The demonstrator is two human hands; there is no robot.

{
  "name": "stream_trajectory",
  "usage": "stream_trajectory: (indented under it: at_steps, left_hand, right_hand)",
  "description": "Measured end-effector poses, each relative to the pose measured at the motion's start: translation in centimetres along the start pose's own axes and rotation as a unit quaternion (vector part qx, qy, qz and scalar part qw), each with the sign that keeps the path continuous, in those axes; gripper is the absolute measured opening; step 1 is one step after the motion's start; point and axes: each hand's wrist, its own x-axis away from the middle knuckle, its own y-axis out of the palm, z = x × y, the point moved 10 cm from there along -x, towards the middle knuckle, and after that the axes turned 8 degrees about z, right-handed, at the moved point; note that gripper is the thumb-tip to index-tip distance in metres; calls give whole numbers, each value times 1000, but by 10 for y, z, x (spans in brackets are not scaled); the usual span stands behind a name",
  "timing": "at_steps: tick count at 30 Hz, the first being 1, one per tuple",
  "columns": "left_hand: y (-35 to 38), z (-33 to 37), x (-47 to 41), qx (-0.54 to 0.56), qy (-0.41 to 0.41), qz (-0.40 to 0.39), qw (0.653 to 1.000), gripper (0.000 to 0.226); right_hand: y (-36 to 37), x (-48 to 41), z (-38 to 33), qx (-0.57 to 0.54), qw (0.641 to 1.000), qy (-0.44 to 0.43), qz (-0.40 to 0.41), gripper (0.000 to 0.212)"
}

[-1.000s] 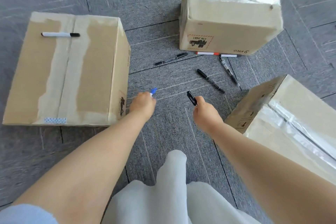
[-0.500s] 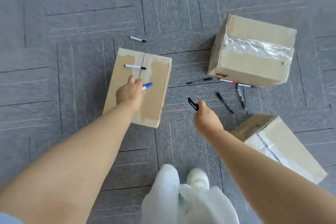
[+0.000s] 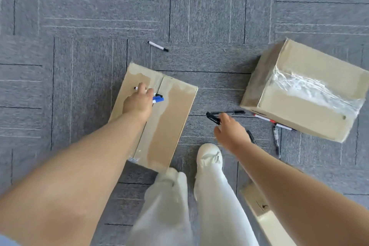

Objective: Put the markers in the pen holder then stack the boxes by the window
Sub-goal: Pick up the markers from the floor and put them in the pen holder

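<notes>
We are still gathering markers. Our left hand (image 3: 137, 102), fingers curled around a blue-capped white marker (image 3: 158, 99), reaches onto the top of the long taped brown cardboard box (image 3: 169, 118), fingertips on the black-capped white marker (image 3: 139, 89) lying there; whether they have pinched it yet is blurred. Our right hand (image 3: 229, 134), right of that box, is clamped on a black pen (image 3: 213, 118). More pens lie on the grey carpet (image 3: 79, 26) right of the box, and a white marker (image 3: 158, 46) lies beyond it. No pen holder shows. Next we must pinch the box-top marker without dropping the blue one.
</notes>
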Motion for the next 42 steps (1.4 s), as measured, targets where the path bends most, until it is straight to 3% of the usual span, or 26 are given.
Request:
stream_trajectory:
  at_steps: [8,11,15,20,25,31,34,36,39,42]
  left_hand:
    - [33,-2,-41,-22,66,48,996,39]
    - [30,-1,-48,23,116,144,982,29]
    - [6,40,-42,-5,263,329,907,17]
    - [-18,115,-33,-12,342,432,834,8]
    - [-16,144,-46,3,375,399,837,15]
    - [-17,151,-61,8,388,392,834,20]
    - [-14,153,-65,0,382,380,842,25]
    - [-12,150,-71,15,371,363,855,16]
    - [-8,150,-82,26,362,321,875,35]
    - [-11,167,-83,21,376,306,875,35]
  right_hand:
    - [52,-67,45,85,994,52,-51,25]
    - [63,-79,58,101,992,70,-42,26]
    - [70,-94,59,115,991,58,-27,33]
    - [72,-106,68,106,993,51,-10,39]
    - [73,-118,86,98,993,61,-11,45]
    - [77,-137,87,175,984,17,-3,56]
    - [88,-141,93,201,980,1,0,53]
    - [92,-144,96,206,978,-4,9,48]
    - [95,-147,101,196,980,-5,19,43]
    - [93,-141,113,158,987,26,25,42]
